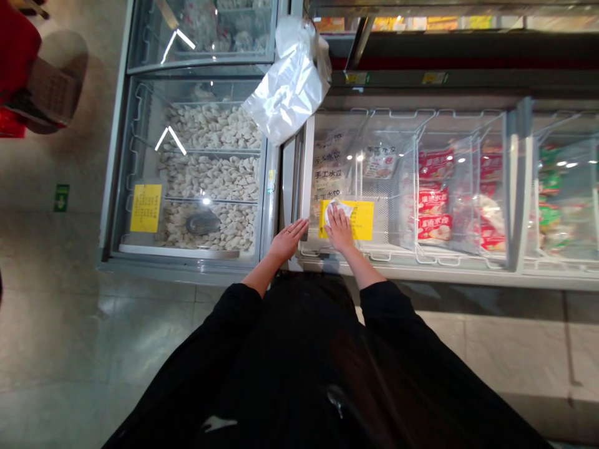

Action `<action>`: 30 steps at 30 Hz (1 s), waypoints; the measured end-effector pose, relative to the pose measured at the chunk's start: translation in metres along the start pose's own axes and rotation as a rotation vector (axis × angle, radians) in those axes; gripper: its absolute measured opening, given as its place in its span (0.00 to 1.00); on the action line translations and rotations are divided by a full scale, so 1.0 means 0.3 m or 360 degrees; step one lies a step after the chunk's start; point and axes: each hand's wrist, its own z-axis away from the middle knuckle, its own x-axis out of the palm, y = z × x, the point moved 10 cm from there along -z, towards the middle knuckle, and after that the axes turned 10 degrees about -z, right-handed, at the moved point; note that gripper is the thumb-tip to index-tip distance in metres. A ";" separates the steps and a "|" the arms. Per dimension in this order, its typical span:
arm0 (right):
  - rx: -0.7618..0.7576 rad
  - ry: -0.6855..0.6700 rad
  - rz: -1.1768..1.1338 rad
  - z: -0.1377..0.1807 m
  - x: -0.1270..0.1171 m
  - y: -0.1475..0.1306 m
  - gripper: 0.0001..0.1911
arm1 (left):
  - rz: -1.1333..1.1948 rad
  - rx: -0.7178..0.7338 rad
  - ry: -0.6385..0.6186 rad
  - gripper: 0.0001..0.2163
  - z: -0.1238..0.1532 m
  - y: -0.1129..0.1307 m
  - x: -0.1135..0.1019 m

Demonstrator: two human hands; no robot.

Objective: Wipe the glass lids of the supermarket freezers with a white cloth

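Observation:
My right hand presses a crumpled white cloth against the clear glass lid of the freezer. Its fingers reach over the cloth, which lies above a yellow sign with printed text. To the left, my left hand lies flat with its fingers stretched out on the frame at the lid's left edge; it holds nothing. Whether the cloth is fabric or paper I cannot tell. Under the glass, packs labelled for dumplings show near the cloth.
Left stands another freezer with loose white dumplings and a dark scoop under glass. A clear plastic bag roll sits between the freezers. Red packs lie to the right. A person in red is at far left.

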 end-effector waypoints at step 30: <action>-0.0354 0.0008 -0.0097 -0.169 -0.145 0.017 0.28 | 0.0074 0.0080 -0.0042 0.34 0.005 -0.024 -0.011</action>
